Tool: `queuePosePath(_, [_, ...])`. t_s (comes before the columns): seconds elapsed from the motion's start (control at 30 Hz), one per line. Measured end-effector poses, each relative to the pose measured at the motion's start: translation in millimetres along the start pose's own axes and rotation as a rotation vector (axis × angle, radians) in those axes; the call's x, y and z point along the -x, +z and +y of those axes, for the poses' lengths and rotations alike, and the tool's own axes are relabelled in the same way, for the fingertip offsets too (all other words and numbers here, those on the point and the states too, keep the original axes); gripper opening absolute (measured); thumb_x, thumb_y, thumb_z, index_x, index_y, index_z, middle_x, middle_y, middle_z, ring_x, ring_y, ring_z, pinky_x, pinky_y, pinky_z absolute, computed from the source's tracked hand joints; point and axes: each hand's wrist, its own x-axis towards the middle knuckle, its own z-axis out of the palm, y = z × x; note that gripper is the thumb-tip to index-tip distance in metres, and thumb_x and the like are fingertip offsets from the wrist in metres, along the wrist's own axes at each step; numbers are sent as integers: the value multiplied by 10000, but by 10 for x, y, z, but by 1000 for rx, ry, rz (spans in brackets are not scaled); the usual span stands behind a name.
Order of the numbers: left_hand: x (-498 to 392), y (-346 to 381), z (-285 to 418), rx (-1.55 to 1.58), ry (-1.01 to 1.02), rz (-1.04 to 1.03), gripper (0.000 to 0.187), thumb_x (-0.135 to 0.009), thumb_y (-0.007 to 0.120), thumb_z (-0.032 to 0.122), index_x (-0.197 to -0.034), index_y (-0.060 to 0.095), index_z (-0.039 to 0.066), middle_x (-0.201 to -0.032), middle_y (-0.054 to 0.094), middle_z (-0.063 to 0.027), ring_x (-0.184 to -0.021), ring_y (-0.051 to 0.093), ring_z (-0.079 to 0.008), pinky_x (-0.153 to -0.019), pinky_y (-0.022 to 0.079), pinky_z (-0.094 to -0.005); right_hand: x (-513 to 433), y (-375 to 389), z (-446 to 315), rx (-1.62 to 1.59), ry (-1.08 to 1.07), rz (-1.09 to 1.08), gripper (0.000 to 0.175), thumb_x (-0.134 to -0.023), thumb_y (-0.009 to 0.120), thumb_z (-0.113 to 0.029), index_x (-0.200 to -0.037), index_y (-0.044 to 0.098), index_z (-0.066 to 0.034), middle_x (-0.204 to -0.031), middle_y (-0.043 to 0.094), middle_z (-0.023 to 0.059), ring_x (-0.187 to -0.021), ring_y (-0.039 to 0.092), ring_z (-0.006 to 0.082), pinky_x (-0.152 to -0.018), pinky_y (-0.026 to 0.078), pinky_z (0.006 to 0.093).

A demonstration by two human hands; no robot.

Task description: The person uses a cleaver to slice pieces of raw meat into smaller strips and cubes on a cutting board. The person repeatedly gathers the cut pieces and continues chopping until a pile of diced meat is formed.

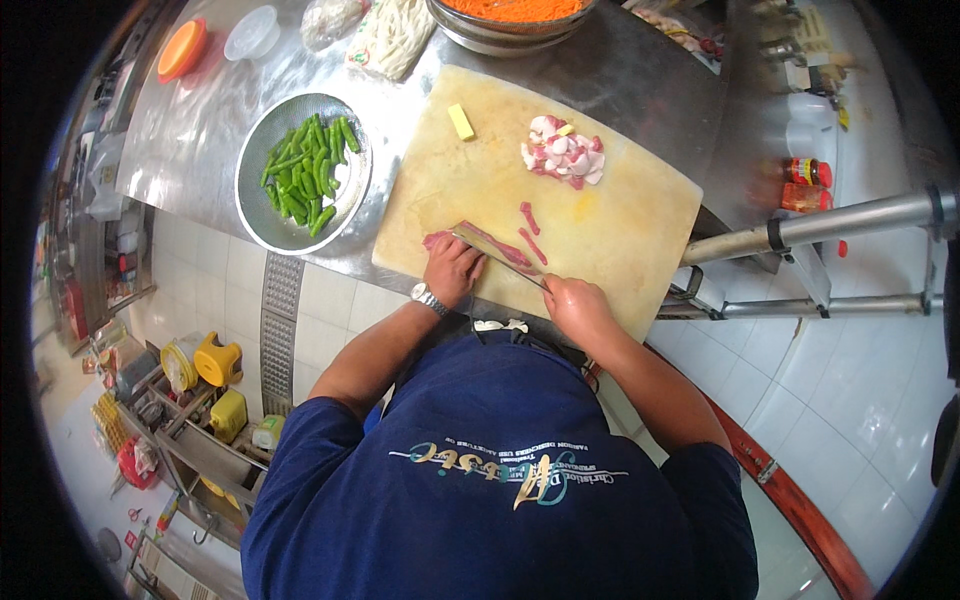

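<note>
My right hand [581, 309] grips the handle of a cleaver-like kitchen knife [499, 255], its blade lying over a strip of raw red meat [517, 257]. My left hand [452, 270], with a watch at the wrist, presses on the strip's left end beside the blade, fingertips bent. Two thin cut pieces of meat [530, 218] rest just right of the strip on the pale cutting board [450, 180]. Farther back on the board are a pile of sliced pink and white meat [562, 151] and a small yellow block [461, 122].
Left of the board, a metal mesh basket [247, 187] holds green peppers [304, 169]. Behind stand a bowl of shredded carrot [517, 37], a bag of white noodle-like strips [394, 37], a clear container [253, 34] and an orange bowl [182, 51]. A metal rail [825, 221] is at right.
</note>
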Motion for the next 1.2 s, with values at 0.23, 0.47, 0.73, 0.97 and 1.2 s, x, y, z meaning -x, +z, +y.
queuePosePath(0.23, [-34, -6, 4, -22, -8, 4, 200, -768, 752, 99, -963, 714, 75, -1006, 645, -89, -989, 583, -317, -890, 481, -430, -358, 137, -184, -26, 14, -16, 136, -899, 562, -147, -897, 648, -42, -775, 680, 217, -727, 679, 417, -674, 538, 533])
queuePosePath(0.47, [-61, -60, 39, 4, 32, 5, 203, -755, 754, 93, -953, 713, 79, -986, 641, -88, -970, 585, -315, -884, 485, -427, 39, 44, 31, -42, 61, -54, 149, -902, 573, -177, -880, 633, -43, -759, 670, 215, -725, 672, 422, -676, 532, 545])
queuePosePath(0.73, [-17, -8, -20, 1, -8, -36, 199, -748, 752, 92, -942, 710, 89, -980, 648, -74, -969, 591, -306, -873, 485, -430, -542, 277, -193, -60, -45, 4, 134, -885, 538, -112, -891, 637, -22, -776, 683, 216, -751, 690, 403, -686, 549, 509])
queuePosePath(0.97, [-31, -52, -6, -23, 12, -47, 226, -752, 747, 89, -975, 705, 87, -988, 645, -79, -960, 590, -309, -869, 484, -434, -756, 402, -277, -69, -47, 22, 147, -895, 578, -166, -909, 657, -43, -768, 681, 215, -757, 684, 412, -716, 545, 518])
queuePosePath(1.2, [-149, -249, 62, 33, 122, -42, 309, -768, 735, 64, -1073, 693, 86, -1097, 650, -74, -1049, 594, -306, -917, 473, -431, -351, 310, 94, -103, 212, 116, 191, -898, 639, -230, -930, 692, -50, -728, 675, 206, -694, 672, 412, -643, 550, 491])
